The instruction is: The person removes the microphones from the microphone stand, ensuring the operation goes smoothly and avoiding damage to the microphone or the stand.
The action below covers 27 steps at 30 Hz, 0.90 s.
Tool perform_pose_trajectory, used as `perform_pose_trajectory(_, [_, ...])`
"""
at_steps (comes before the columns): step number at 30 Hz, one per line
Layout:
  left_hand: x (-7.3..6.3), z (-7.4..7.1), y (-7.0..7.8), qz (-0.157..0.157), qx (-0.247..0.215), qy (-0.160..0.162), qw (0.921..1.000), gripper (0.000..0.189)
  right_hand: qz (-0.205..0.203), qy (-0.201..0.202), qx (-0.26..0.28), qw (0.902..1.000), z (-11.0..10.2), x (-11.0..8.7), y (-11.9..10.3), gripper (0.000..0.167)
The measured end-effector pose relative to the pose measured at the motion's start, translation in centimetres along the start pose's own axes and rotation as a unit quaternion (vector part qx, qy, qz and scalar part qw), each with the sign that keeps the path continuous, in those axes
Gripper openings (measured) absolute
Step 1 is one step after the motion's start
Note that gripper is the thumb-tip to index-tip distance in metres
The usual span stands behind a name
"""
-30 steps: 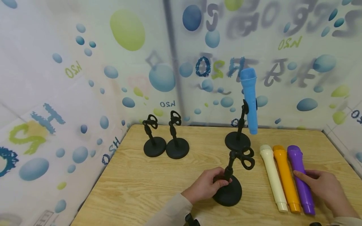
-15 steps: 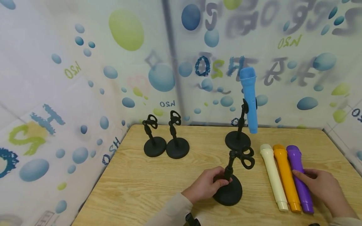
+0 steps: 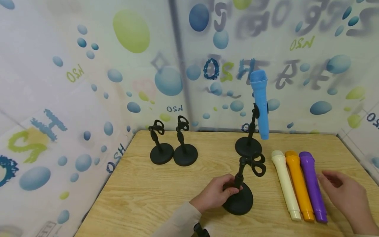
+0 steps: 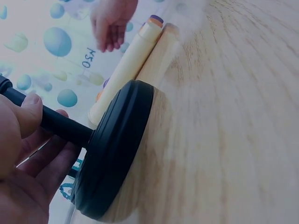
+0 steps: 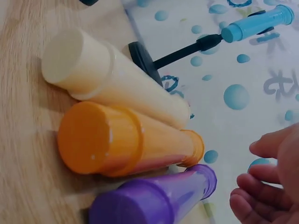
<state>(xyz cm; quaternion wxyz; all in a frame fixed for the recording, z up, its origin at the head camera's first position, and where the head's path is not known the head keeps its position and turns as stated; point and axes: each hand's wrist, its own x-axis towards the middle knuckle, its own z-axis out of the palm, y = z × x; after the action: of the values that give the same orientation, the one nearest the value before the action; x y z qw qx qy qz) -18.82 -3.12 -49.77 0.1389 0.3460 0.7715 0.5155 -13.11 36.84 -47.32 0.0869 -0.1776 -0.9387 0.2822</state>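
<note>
My left hand (image 3: 217, 194) grips the post of a black microphone stand (image 3: 238, 197) low down, just above its round base. In the left wrist view, thumb and fingers wrap the post (image 4: 60, 123). The stand's holder, at its top, has nothing in it. To the right lie three toy microphones side by side: cream (image 3: 285, 186), orange (image 3: 299, 186) and purple (image 3: 313, 187). Just right of the purple one, my right hand (image 3: 344, 194) hovers with loosely bent fingers, holding nothing; the right wrist view shows a gap between its fingers and the microphones.
Behind the held stand, another black stand (image 3: 248, 147) carries a blue toy microphone (image 3: 260, 105) upright. Two more black stands (image 3: 161, 153) (image 3: 185, 154) stand at the back left. A patterned curtain (image 3: 133, 65) rises behind the wooden table (image 3: 148, 197).
My right hand has come off the purple microphone and moved a little to the right. The left hand and its stand have stayed in place.
</note>
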Motion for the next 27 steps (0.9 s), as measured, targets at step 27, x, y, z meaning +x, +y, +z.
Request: perform_pose_trajectory(27, [-0.2, 0.1, 0.0, -0.006, -0.028, 0.008, 0.9996, 0.022, -0.189, 0.074, 0.18, 0.9626, 0.5, -2.5, -6.4, 0.017])
